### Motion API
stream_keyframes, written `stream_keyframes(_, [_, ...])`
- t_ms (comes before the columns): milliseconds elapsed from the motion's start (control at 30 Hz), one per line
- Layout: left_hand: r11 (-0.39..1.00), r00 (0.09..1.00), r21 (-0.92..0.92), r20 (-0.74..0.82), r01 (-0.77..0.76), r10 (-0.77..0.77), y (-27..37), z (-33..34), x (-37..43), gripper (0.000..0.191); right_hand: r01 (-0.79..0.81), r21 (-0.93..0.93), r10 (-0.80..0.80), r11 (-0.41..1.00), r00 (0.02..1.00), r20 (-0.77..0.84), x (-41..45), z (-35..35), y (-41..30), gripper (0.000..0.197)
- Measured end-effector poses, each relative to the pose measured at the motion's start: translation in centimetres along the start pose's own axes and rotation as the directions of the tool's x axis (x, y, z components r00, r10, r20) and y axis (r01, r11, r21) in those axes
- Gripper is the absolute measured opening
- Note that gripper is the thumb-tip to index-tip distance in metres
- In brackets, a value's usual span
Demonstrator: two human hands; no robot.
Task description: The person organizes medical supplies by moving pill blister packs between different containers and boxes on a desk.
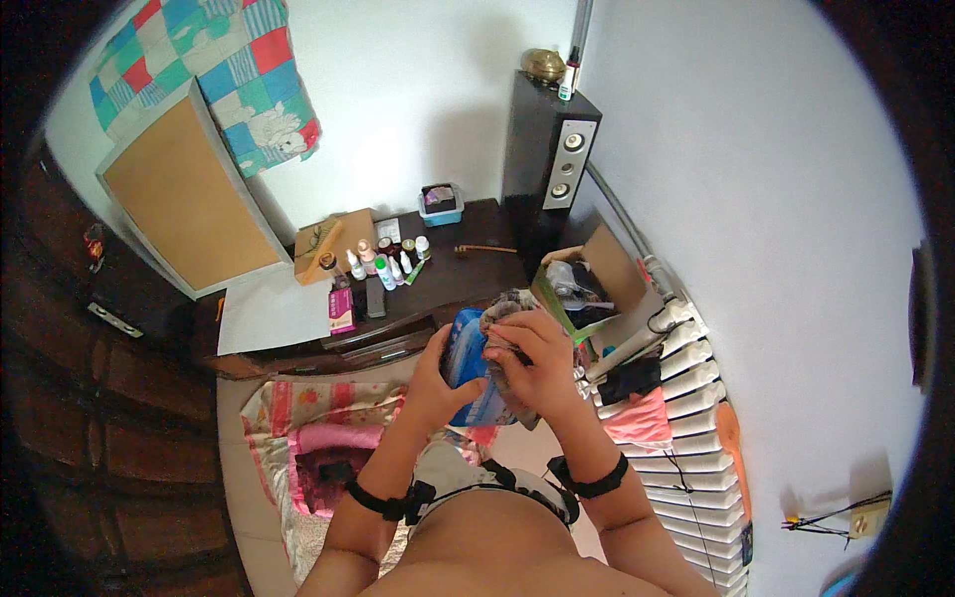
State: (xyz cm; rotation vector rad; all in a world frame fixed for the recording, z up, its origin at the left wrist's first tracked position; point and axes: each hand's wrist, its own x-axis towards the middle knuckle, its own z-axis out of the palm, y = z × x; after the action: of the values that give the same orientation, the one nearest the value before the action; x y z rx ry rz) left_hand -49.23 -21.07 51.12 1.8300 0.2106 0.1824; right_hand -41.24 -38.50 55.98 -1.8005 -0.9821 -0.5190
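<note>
In front of me, my left hand (440,380) grips a blue plastic box or package (466,354) by its left side, thumb over the near face. My right hand (533,358) has its fingers closed on a crumpled greyish-brown cloth (503,317), which lies against the box's right side and hangs down below the hand. The cloth and hand hide part of the box. Beyond them stands a dark wooden desk (477,272) with several small bottles (384,272), a pink box (341,310) and a dark phone-like object (374,298).
An open cardboard box (615,276) with bags and items stands right of the desk, near a tall speaker (552,149). A white radiator (694,455) with cloths runs along the right wall. A pink towel (336,440) lies at lower left. A blue-lidless container (441,209) sits at the desk's back.
</note>
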Motion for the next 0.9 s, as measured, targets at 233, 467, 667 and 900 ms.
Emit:
stream_keyframes(233, [0.992, 0.995, -0.077, 0.004, -0.104, 0.105, 0.1, -0.1, 0.0, 0.1, -0.266, 0.202, 0.267, 0.943, 0.963, 0.022, -0.9, -2.2, 1.6, 0.016])
stream_keyframes(467, [0.965, 0.983, 0.186, 0.033, -0.183, 0.18, -0.1, 0.9, 0.8, 0.105, -0.23, 0.123, 0.219, 0.965, 0.971, 0.094, -0.4, -2.5, 1.2, 0.013])
stream_keyframes(667, [0.967, 0.981, 0.179, -0.031, -0.181, 0.19, 0.4, 1.3, 0.8, 0.104, -0.114, 0.119, 0.114, 0.986, 0.993, 0.007, 0.3, -2.0, 0.2, 0.013])
stream_keyframes(900, [0.951, 0.982, -0.248, -0.058, -0.186, 0.177, -0.3, 0.3, 0.8, 0.096, -0.252, 0.181, 0.261, 0.951, 0.965, -0.026, -1.0, -4.1, 2.2, 0.011])
